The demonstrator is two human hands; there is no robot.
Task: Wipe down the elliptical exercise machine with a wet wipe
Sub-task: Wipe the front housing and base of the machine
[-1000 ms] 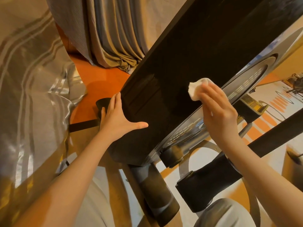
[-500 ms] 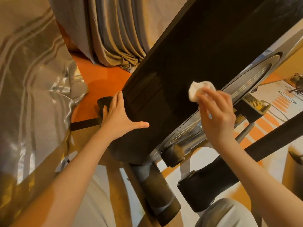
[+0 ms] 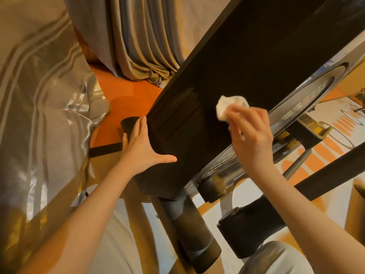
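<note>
Fingers of the right hand pinch the bunched wet wipe against the elliptical's dark housing at centre right, left hand splayed flat bracing its lower edge; I'd press firmly, using overlapping strokes

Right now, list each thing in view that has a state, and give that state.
Wipe: crumpled, pinched in the right hand, against the black housing.
Right hand: fingers curled round the wipe.
Left hand: fingers straight, thumb spread, braced flat on the housing's edge.
Housing: glossy, with a faint hazy patch left of the wipe.
Curtain: hanging, its hem bunched on the floor.
</note>
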